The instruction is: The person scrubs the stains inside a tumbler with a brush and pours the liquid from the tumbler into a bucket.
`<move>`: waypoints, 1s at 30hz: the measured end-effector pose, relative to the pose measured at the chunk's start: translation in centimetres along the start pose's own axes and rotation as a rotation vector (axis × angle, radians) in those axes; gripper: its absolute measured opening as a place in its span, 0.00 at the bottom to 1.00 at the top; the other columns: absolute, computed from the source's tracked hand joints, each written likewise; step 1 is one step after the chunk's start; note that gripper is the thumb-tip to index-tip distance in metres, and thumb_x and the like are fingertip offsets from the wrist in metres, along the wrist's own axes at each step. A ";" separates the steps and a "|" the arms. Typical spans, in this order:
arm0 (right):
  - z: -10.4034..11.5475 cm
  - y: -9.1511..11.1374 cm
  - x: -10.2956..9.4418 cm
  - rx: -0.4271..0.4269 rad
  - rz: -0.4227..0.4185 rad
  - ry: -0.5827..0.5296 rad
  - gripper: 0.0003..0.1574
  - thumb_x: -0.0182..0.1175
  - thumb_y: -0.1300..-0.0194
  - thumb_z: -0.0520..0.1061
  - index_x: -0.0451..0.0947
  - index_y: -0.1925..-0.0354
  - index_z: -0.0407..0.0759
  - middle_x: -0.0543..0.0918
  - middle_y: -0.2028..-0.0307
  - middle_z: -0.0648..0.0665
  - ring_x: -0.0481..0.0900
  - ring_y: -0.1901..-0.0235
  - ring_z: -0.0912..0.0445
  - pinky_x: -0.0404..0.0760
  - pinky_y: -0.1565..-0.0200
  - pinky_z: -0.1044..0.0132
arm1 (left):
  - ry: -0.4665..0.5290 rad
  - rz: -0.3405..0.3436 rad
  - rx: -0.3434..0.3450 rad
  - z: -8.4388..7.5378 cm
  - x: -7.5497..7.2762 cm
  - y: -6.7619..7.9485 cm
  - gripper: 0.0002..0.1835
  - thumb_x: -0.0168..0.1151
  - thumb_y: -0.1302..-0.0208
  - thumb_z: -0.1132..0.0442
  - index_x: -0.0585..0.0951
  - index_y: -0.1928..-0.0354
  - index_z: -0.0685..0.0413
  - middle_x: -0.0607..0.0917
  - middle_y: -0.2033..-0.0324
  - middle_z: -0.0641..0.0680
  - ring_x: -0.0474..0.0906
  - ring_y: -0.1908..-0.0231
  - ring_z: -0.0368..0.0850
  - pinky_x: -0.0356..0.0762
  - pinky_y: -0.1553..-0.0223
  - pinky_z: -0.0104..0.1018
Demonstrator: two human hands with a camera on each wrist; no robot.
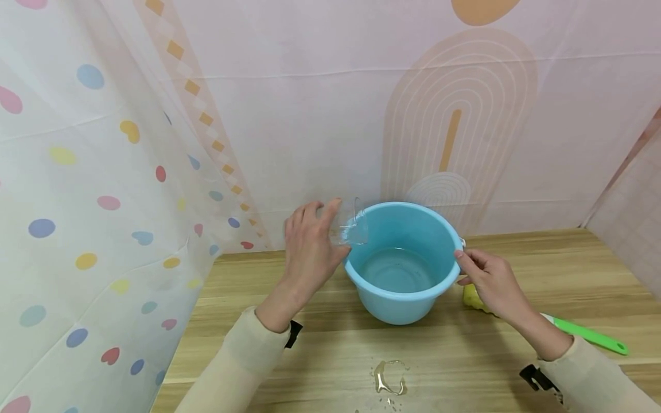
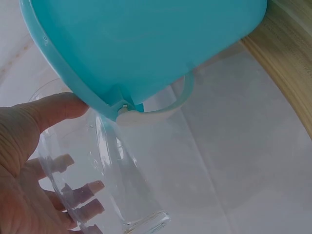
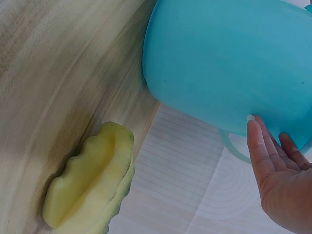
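My left hand [image 1: 316, 232] grips a clear drinking glass [image 1: 352, 229] and holds it tilted, mouth over the left rim of a light blue bucket [image 1: 400, 301]. A shallow layer of water lies in the bucket. In the left wrist view the glass [image 2: 114, 187] lies across my left hand [image 2: 29, 165], just under the bucket [image 2: 146, 44] and its white handle [image 2: 168, 109]. My right hand [image 1: 467, 267] rests against the bucket's right rim. In the right wrist view its fingers [image 3: 261, 146] lie straight on the bucket's outer wall [image 3: 229, 63].
A yellow brush head [image 3: 92, 180] with a green handle [image 1: 588, 335] lies on the wooden table [image 1: 542, 269] right of the bucket, partly behind my right hand. A small water puddle [image 1: 389, 378] sits near the front edge. Patterned curtains close in the left, back and right.
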State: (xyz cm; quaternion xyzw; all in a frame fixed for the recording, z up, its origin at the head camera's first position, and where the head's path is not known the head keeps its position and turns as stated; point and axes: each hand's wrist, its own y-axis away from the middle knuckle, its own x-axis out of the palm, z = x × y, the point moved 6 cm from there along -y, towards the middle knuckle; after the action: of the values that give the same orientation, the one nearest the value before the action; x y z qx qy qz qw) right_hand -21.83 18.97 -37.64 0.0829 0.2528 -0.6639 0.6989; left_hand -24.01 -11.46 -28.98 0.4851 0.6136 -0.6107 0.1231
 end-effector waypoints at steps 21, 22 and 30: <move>-0.2 0.1 0.0 0.011 0.003 -0.002 0.27 0.51 0.16 0.49 0.79 0.40 0.26 0.87 0.51 0.31 0.86 0.63 0.64 0.88 0.62 0.64 | -0.032 0.026 0.034 -0.4 0.0 -0.4 0.40 0.88 0.56 0.63 0.80 0.38 0.53 0.82 0.46 0.68 0.76 0.43 0.68 0.71 0.42 0.64; -0.2 0.1 0.0 0.010 0.003 -0.003 0.27 0.51 0.16 0.49 0.79 0.40 0.26 0.87 0.51 0.31 0.86 0.63 0.65 0.88 0.62 0.64 | -0.038 0.027 0.035 -0.4 0.0 -0.4 0.40 0.88 0.56 0.63 0.80 0.39 0.52 0.82 0.46 0.68 0.76 0.43 0.68 0.71 0.43 0.64; -0.1 0.0 0.1 0.003 0.006 -0.015 0.26 0.51 0.16 0.49 0.80 0.41 0.26 0.87 0.51 0.31 0.85 0.62 0.65 0.89 0.62 0.62 | -0.064 0.028 0.043 -0.4 0.0 -0.5 0.38 0.87 0.55 0.62 0.79 0.39 0.51 0.82 0.47 0.67 0.76 0.45 0.67 0.72 0.45 0.63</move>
State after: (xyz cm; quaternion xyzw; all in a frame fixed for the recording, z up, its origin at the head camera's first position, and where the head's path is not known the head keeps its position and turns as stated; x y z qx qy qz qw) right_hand -21.82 18.89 -37.80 0.0795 0.2465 -0.6628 0.7025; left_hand -24.22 -10.98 -28.53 0.4764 0.5892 -0.6373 0.1404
